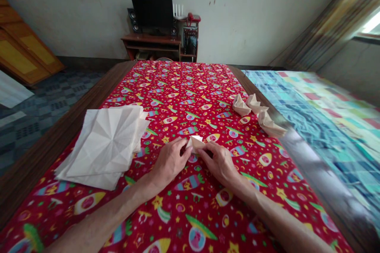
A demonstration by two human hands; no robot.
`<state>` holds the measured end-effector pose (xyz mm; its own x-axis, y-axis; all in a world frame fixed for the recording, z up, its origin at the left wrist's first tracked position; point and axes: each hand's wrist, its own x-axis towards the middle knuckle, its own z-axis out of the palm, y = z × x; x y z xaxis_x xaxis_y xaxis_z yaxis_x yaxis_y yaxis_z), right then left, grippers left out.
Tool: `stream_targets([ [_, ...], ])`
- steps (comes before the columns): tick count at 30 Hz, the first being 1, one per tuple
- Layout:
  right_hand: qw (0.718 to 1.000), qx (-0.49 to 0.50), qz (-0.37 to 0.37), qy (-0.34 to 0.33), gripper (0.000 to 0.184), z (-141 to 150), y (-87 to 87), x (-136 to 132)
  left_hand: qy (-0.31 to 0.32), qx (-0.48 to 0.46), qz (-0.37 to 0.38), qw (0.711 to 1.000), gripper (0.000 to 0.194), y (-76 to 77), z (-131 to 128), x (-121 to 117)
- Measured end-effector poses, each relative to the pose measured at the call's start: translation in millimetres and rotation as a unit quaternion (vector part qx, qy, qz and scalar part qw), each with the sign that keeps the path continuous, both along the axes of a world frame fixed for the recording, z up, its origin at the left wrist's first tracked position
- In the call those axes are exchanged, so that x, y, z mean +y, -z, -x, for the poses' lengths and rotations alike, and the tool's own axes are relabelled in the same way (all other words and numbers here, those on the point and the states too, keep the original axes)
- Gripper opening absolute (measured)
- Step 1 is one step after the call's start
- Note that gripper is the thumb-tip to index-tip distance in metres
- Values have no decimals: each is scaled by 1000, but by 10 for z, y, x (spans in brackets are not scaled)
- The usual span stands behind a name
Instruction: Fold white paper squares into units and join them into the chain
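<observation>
A small piece of folded paper [196,143], cream with a white inner face, is held low over the red patterned cloth [190,99]. My left hand [175,157] pinches its left side between thumb and fingers. On the right side, my right hand [218,160] grips it in the same way. The fingers cover part of its lower edge. To the left lies a stack of creased paper sheets [103,142], the top one marked with folds radiating from its middle. Several folded paper shapes [268,123] with pointed tips sit together at the right.
The cloth covers a table with dark wooden edges [97,91]. A bed with a checked cover [320,114] adjoins it on the right. Beyond the far end stands a desk [151,39] with a monitor [152,14], speakers and a red telephone [194,17]. A wooden cabinet [26,43] is at far left.
</observation>
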<state>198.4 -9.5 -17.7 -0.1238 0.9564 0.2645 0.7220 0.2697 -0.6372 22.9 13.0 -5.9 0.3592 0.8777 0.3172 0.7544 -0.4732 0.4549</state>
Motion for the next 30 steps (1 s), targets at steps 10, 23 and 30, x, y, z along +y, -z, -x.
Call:
stream_targets([
  [10, 986, 1, -153, -66, 31, -20, -243, -124, 58, 263, -183, 946, 14, -385, 70, -118],
  [23, 988, -1, -117, -101, 11, -200, 4, 71, 136, 40, -92, 986, 13, 47, 77, 138],
  [30, 967, -144, -177, -111, 15, -316, -64, 44, 207, 54, -127, 969, 14, 50, 74, 104],
])
